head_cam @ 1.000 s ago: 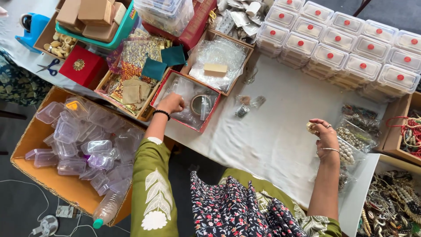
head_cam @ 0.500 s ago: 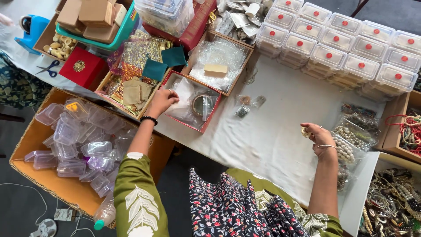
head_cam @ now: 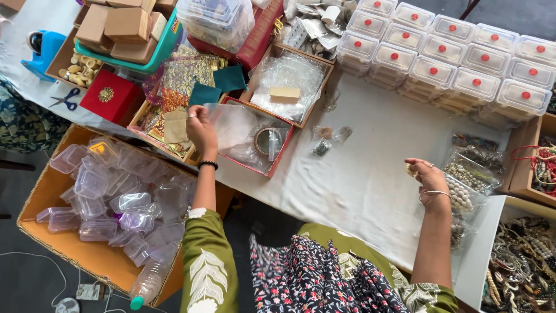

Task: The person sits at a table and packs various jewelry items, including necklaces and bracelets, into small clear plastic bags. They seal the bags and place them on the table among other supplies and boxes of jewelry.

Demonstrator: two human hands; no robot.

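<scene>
My left hand point(head_cam: 201, 128) is raised above the red tray point(head_cam: 277, 166) and pinches a clear plastic bag point(head_cam: 234, 124) by its top edge. The bag hangs open over the tray, which also holds a roll of tape point(head_cam: 267, 139) and more plastic. My right hand point(head_cam: 427, 181) hovers over the white cloth point(head_cam: 370, 174) at the right, fingers closed around a small golden jewellery piece point(head_cam: 411, 170). Beaded jewellery in clear bags point(head_cam: 469, 174) lies just right of that hand.
A cardboard box of clear plastic containers point(head_cam: 110, 197) sits at the lower left. Stacked clear boxes with red dots point(head_cam: 452, 64) line the back. A red jewel box point(head_cam: 110, 98), scissors point(head_cam: 65, 99), fabric pouches point(head_cam: 174, 124) and trays of jewellery point(head_cam: 527, 266) surround the cloth.
My left hand has lifted a clear plastic bag out of the red tray and moved left with it. My right hand has risen slightly, still holding the golden piece.
</scene>
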